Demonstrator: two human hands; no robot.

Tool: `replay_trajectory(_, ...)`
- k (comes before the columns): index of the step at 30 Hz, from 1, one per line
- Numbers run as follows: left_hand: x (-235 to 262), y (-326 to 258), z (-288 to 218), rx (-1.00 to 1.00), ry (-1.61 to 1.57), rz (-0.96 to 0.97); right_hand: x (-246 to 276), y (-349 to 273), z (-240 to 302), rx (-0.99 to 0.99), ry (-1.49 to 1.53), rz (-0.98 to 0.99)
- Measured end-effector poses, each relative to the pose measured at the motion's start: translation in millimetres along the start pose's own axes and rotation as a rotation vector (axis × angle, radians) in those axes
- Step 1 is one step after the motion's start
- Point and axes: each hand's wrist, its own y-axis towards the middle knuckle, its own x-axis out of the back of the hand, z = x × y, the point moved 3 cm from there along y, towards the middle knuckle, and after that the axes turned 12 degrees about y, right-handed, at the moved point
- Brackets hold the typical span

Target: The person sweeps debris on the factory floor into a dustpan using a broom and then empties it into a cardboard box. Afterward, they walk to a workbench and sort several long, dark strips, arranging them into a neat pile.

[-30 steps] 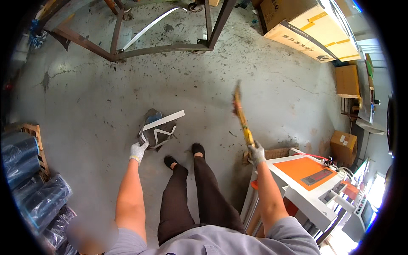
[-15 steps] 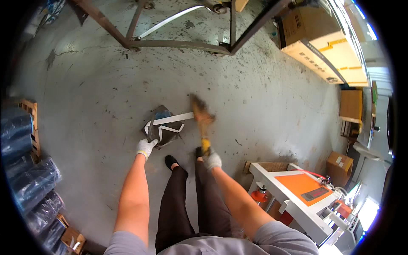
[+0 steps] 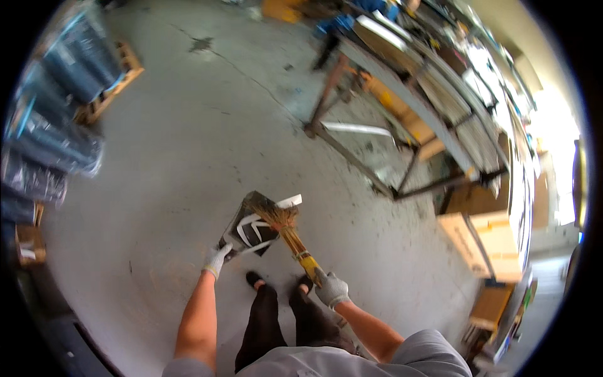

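Note:
Gripped at its near left corner by my gloved left hand (image 3: 217, 259), a dark dustpan (image 3: 264, 202) is held low in front of my feet. White strips (image 3: 249, 234) lie bent in it, and one end (image 3: 290, 201) juts past its far right side. My right hand (image 3: 331, 290), also in a pale glove, is closed round the yellow handle of a short straw broom (image 3: 291, 240). The bristles rest over the dustpan and cover part of the strips. The left fingertips are partly hidden by the pan's edge.
A rusty metal frame table (image 3: 359, 154) loaded with materials stands ahead to the right, a white strip (image 3: 357, 129) beneath it. Large cartons (image 3: 483, 245) stand at the right. Plastic-wrapped dark rolls (image 3: 59, 135) and a wooden pallet (image 3: 129, 72) line the left.
The view has swung right-to-left across the room, bringing the table to the right. The broom has moved left from beside the dustpan onto it. Both hands keep their holds.

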Motion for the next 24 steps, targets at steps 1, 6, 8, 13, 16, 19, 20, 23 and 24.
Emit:
replay_trajectory(1,25.4,-13.8,-1.8,0.002,-0.043,-0.034,11.0,-3.6,26.0,0.06,-0.07,-0.021)
replay_trajectory(6,161.1,-54.4,34.4,0.025,-0.22,-0.243,29.9,-13.6,175.8,0.249,-0.357,0.003)
replay_trajectory(8,202.3,-59.3,45.5,0.016,-0.293,-0.307,35.7,-13.1,239.5,0.371,-0.411,-0.005)
replay_trajectory(13,338.5,-63.2,71.1,-0.065,-0.359,-0.494,-4.9,-5.2,388.8,0.525,-0.557,0.035)
replay_trajectory(16,428.8,-69.5,99.4,-0.074,-0.237,-0.663,-34.0,-15.3,480.3,0.662,-0.522,0.048)
replay_trajectory(19,503.2,-97.8,77.1,-0.045,-0.122,-0.826,-70.8,3.0,562.7,0.795,-0.416,0.102)
replay_trajectory(20,535.8,-111.7,89.6,-0.034,-0.094,-0.858,-90.6,6.5,590.2,0.859,-0.359,0.088)
replay_trajectory(23,629.4,-134.0,142.2,0.045,-0.431,-0.8,-141.5,-1.8,685.4,0.886,-0.462,0.217)
replay_trajectory(24,654.4,-137.4,155.2,0.093,-0.403,-0.835,-164.2,10.0,706.0,0.939,-0.434,0.213)
